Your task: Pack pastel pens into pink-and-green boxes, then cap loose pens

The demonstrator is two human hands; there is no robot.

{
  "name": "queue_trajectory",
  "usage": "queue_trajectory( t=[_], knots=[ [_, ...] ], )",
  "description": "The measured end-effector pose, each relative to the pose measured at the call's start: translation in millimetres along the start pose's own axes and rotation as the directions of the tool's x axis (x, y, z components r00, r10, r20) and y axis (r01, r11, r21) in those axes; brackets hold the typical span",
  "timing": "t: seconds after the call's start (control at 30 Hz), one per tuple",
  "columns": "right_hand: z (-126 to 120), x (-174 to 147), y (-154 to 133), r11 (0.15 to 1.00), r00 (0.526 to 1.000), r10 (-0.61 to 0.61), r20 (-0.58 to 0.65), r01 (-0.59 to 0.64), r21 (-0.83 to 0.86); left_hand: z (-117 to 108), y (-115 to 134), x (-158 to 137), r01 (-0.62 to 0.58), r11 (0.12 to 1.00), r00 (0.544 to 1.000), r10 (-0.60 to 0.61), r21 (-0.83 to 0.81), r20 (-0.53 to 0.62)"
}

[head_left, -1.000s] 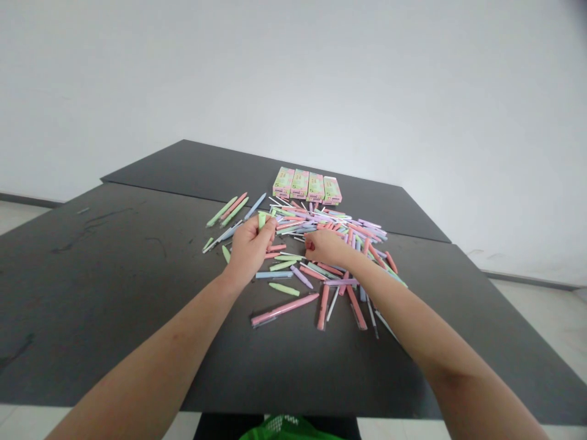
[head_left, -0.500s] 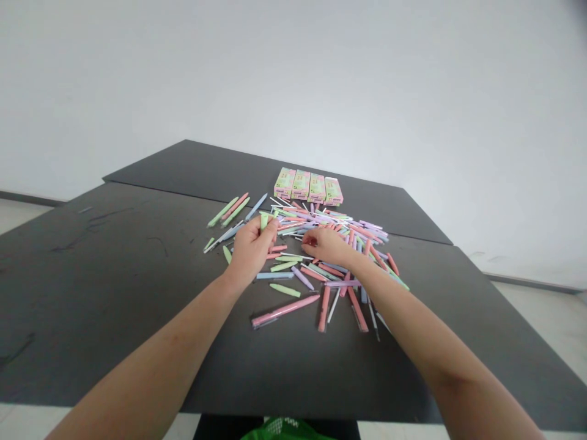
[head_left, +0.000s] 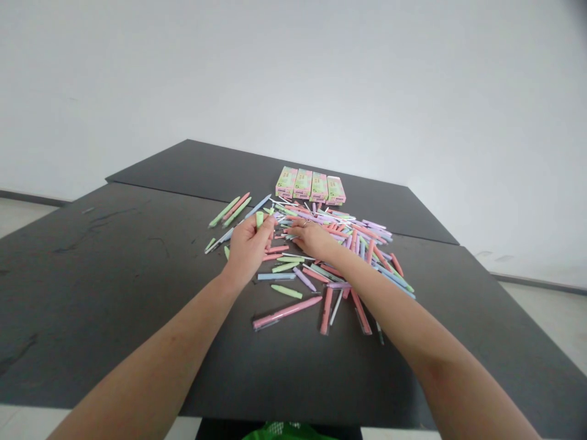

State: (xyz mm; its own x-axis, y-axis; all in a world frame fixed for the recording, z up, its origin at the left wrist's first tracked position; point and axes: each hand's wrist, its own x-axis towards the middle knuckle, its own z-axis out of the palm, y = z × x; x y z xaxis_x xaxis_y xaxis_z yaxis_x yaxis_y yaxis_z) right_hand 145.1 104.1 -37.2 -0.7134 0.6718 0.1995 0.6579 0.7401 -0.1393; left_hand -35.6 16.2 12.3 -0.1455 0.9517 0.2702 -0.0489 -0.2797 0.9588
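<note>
My left hand is closed around a light green pen barrel, whose end sticks up between thumb and fingers. A small light green piece shows at its fingertips. To its right, my right hand lies over the near-left part of a heap of pastel pen parts, fingers stretched and slightly apart, with no held thing visible. Its fingertips touch the heap and are partly lost among the pieces. The heap mixes pink, green, blue and purple barrels with thin white refills.
Several green-and-pink boxes stand in a row behind the heap. Left of it lie several whole pens. A large pink pen rests nearest me on the dark table. A pale wall rises behind.
My right hand has shifted left and a little away from me across the heap, and its curled fingers have straightened. The left hand still holds the green barrel, turned slightly.
</note>
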Motion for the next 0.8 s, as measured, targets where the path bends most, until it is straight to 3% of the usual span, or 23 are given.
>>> queue_trajectory(
  t=[0.2,0.47,0.63,0.8],
  knots=[
    [-15,-24,-3,0.997,0.995,0.081,0.050,-0.082,0.011,1,2,-1,0.012,1.000,1.000,-0.012,-0.016,-0.015],
    [-29,-35,-10,0.997,0.996,0.073,0.053,-0.074,0.017,-2,-4,1,-0.004,1.000,1.000,0.003,-0.015,-0.028],
    [-29,-17,-11,0.992,0.995,0.098,-0.029,-0.096,0.079,-2,-5,3,-0.012,0.999,0.999,0.011,-0.036,-0.035],
    [-9,15,-11,0.998,0.998,0.048,0.028,-0.049,0.046,-2,-7,4,-0.029,0.999,0.998,0.028,-0.021,-0.051]
  ],
)
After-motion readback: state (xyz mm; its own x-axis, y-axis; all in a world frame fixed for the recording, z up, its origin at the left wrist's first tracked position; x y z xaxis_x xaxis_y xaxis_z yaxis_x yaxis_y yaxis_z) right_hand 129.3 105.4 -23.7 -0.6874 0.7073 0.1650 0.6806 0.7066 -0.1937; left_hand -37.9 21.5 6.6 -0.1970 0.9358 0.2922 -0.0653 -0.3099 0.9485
